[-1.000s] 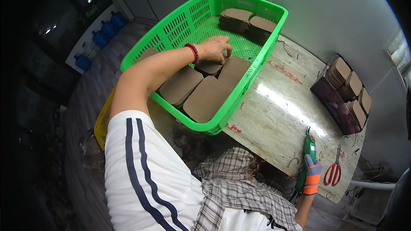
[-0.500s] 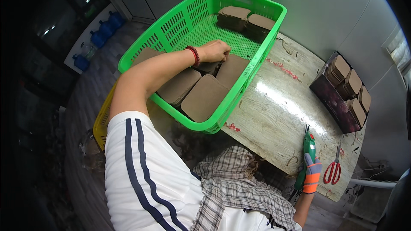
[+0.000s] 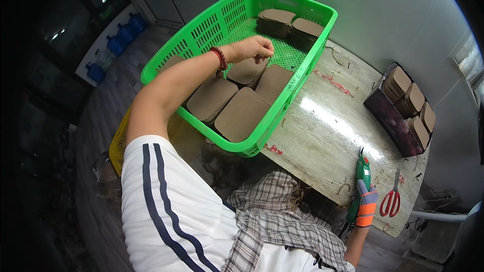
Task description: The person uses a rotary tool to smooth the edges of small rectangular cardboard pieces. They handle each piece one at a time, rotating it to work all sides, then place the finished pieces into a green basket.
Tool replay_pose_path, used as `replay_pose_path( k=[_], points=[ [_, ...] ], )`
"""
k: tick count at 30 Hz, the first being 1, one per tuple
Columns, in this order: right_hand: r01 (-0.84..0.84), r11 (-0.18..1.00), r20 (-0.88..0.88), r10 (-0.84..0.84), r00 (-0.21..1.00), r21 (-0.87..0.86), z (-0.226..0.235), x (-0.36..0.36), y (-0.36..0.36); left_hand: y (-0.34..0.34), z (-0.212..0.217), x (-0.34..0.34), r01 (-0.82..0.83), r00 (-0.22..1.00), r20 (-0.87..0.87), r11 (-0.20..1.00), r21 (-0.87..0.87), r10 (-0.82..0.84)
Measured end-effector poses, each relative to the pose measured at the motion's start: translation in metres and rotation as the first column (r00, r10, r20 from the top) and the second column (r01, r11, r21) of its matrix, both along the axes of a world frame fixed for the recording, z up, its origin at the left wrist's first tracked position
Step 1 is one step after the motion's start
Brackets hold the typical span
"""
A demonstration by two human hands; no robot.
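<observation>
My left hand (image 3: pixel 250 49), bare with a beaded bracelet at the wrist, hovers inside a green plastic basket (image 3: pixel 330 25) with its fingers curled together. Whether anything is pinched in them does not show. Just below lies a stack of brown rounded cardboard-like pieces (image 3: pixel 247 72); more such stacks (image 3: pixel 242 116) fill the near end, and two stacks (image 3: pixel 277 16) sit at the far end. On the right, my right hand (image 3: pixel 368 205), in a grey and orange glove, is closed round green electric scissors (image 3: pixel 363 171), whose blades point away over the table.
Red-handled scissors (image 3: pixel 390 203) lie right of my gloved hand on the wood-patterned table (image 3: pixel 322 146), among scattered trimmings. A dark box (image 3: pixel 393 121) of similar brown pieces stands by the wall. A yellow crate (image 3: pixel 119 143) is below left; blue water bottles (image 3: pixel 115 45) stand farther off.
My left hand has risen off the stack and shifted slightly left, uncovering its top. My right hand still holds the electric scissors in nearly the same place.
</observation>
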State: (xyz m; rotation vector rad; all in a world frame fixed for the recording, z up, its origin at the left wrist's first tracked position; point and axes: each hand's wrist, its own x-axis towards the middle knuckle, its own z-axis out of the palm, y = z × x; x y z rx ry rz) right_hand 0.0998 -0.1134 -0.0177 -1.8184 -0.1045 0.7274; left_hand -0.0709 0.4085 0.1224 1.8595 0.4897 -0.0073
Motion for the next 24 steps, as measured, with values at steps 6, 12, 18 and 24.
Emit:
replay_pose_path(
  k=[6, 12, 18, 24],
  points=[
    [0.003, 0.999, 0.037, -0.002, 0.999, -0.034, -0.006, 0.003, -0.002, -0.078, 0.058, 0.030, 0.245, 0.954, 0.243, 0.924, -0.294, -0.175],
    [-0.092, 0.985, 0.271, 0.129, 0.954, -0.146, -0.017, 0.010, -0.009, -0.057, 0.090, 0.092, 0.390, 0.906, 0.277, 0.885, -0.254, -0.320],
    [-0.093, 0.988, 0.268, 0.124, 0.955, -0.126, -0.004, 0.005, -0.003, 0.068, -0.013, 0.161, -0.660, 0.746, -0.254, 0.734, -0.159, 0.616],
    [-0.065, 0.990, 0.180, 0.087, 0.980, -0.125, 0.003, 0.005, 0.001, 0.080, -0.064, 0.188, -0.761, 0.648, -0.305, 0.578, -0.295, 0.698]
  ],
)
